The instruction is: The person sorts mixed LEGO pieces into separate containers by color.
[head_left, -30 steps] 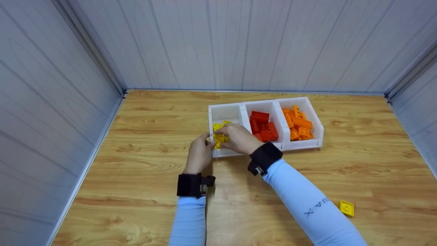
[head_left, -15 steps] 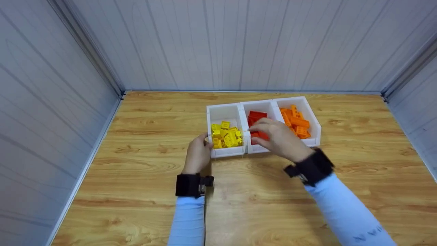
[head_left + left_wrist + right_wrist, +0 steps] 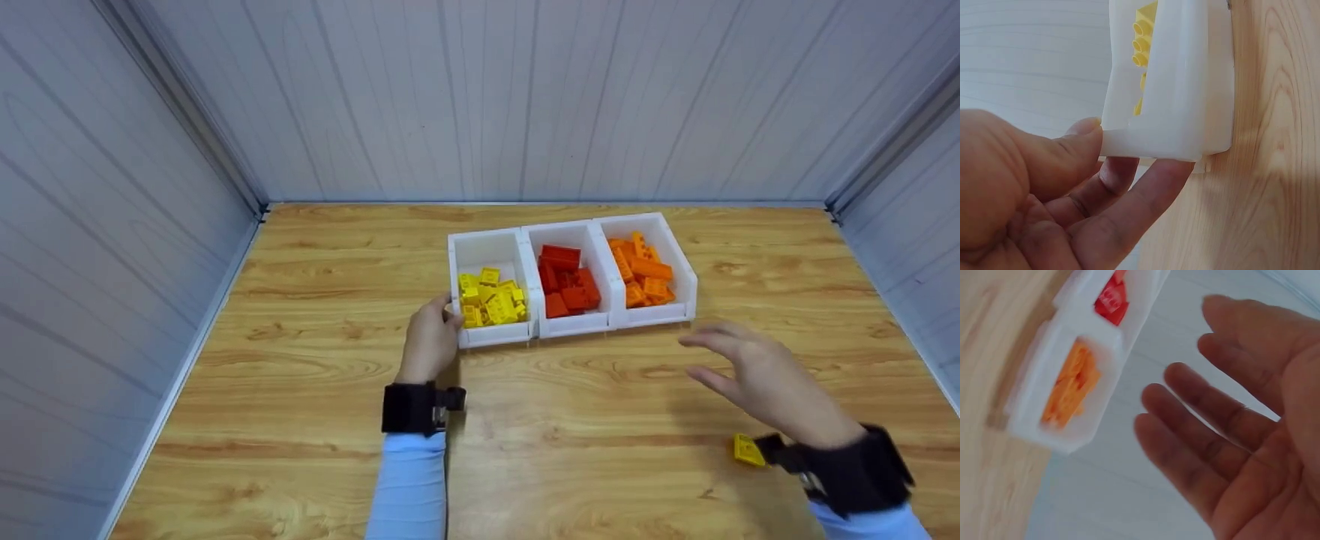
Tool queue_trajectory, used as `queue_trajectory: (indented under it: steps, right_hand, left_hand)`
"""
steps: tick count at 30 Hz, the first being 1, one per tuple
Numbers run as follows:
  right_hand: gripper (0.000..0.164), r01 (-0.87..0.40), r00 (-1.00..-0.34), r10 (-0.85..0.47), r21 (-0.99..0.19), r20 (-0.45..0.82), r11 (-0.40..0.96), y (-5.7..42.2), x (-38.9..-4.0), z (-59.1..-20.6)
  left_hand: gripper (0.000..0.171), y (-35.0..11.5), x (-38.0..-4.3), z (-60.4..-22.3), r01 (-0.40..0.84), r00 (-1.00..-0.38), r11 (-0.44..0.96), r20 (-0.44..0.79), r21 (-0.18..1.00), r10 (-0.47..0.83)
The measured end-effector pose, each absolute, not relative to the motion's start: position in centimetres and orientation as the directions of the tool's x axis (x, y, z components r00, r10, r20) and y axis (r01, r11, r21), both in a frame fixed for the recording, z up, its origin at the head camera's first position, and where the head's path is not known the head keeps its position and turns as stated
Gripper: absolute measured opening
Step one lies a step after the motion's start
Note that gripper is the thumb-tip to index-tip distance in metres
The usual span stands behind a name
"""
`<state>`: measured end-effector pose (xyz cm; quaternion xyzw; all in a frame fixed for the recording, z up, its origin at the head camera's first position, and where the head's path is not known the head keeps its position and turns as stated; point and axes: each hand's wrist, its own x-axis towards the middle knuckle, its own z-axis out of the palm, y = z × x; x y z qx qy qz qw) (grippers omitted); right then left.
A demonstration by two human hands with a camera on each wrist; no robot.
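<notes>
Three white bins stand joined in a row: the left bin [image 3: 491, 336] holds yellow bricks [image 3: 501, 304], the middle one [image 3: 577, 325] red bricks [image 3: 576, 289], the right one [image 3: 656, 315] orange bricks [image 3: 651, 277]. My left hand [image 3: 429, 341] holds the left bin by its near left corner, thumb on the edge and fingertips against the side in the left wrist view. Over the table to the right of the bins, my right hand [image 3: 769, 379] is in the air with fingers spread and nothing in them. A loose yellow brick [image 3: 748, 450] lies below it, beside the wrist camera.
Pale panel walls [image 3: 480, 105] enclose the wooden table [image 3: 585, 420] at the back and both sides. A band with a small camera [image 3: 780, 450] sits on the right wrist and partly covers the table near the loose brick.
My right hand has left the yellow bricks, passed over the red ones and moved right, toward the loose yellow brick. The left hand keeps its place at the left bin.
</notes>
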<state>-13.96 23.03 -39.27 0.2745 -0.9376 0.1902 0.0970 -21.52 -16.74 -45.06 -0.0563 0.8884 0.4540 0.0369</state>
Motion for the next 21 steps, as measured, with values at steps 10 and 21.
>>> queue_trajectory:
  steps: [10, 21]
  right_hand:
    - [0.044, -0.213, -0.954, -0.281, -0.425, -0.105, 0.88, 28.4, -9.1, -44.3]
    - [0.045, -0.148, -0.948, -0.23, -0.331, -0.222, 0.932, 29.2, -8.2, -47.1]
  left_hand:
    - [0.044, -16.6, -21.7, -45.1, -0.152, -0.988, 0.587, -0.123, 0.795, -0.089]
    - [0.044, -16.5, -21.6, -45.1, -0.145, -0.989, 0.581, -0.111, 0.801, -0.094]
